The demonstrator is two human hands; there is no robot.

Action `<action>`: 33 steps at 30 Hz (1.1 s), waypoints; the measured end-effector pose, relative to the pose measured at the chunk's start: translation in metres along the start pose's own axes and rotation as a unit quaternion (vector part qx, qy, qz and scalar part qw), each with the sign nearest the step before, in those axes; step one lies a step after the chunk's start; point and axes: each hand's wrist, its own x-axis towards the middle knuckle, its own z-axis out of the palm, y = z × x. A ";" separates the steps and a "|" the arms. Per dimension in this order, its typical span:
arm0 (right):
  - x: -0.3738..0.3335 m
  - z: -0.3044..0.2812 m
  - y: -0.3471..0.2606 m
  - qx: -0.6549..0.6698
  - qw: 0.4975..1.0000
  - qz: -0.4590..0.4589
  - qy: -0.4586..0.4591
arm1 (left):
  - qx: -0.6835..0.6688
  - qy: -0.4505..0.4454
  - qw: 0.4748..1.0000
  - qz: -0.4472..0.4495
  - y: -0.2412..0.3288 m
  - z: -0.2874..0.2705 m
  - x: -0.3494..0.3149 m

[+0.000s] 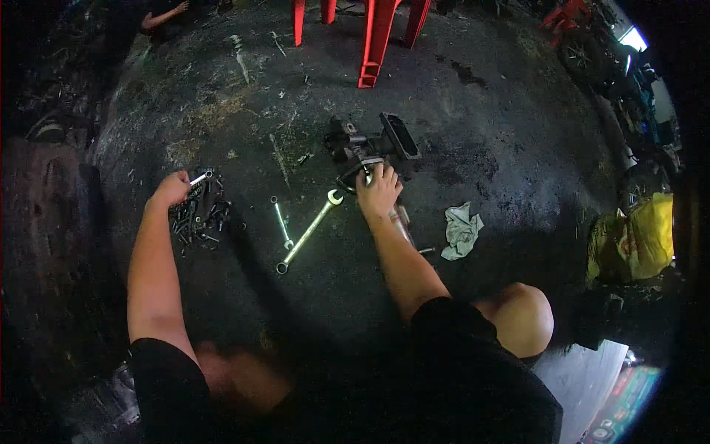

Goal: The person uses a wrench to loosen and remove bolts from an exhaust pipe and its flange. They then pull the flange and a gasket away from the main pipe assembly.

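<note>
My left hand [174,189] is closed round a small wrench [200,179], its ring end sticking out to the right. Just below that hand lies a pile of dark bolts and small metal parts [197,218]. My right hand [379,188] grips the near end of a dark mechanical assembly [353,148] with a flat rectangular flange [400,136]; what its fingertips hold exactly is partly hidden. Between the hands a large combination wrench [310,231] and a smaller wrench [281,220] rest on the floor. A silvery tube-like part [400,224] shows beside my right forearm.
A crumpled pale rag [462,231] lies right of my right forearm. Red plastic furniture legs [377,44] stand at the far side. At the right is a yellow bag [643,238], with a wheel [582,58] farther back. Another person's arm [164,16] shows at the far left.
</note>
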 end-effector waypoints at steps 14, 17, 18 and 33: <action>0.003 -0.002 -0.001 0.042 0.999 0.026 -0.007 | 0.023 0.006 1.000 0.010 0.010 -0.001 -0.011; 0.004 -0.001 -0.002 0.051 0.998 0.017 -0.014 | 0.021 0.012 1.000 0.008 0.010 -0.003 -0.014; 0.004 0.000 -0.004 0.058 0.998 0.015 -0.004 | 0.030 0.008 0.999 0.005 0.006 -0.003 -0.013; -0.003 -0.018 -0.004 0.023 0.998 0.042 -0.050 | 0.192 -0.014 0.979 0.062 0.024 0.001 -0.021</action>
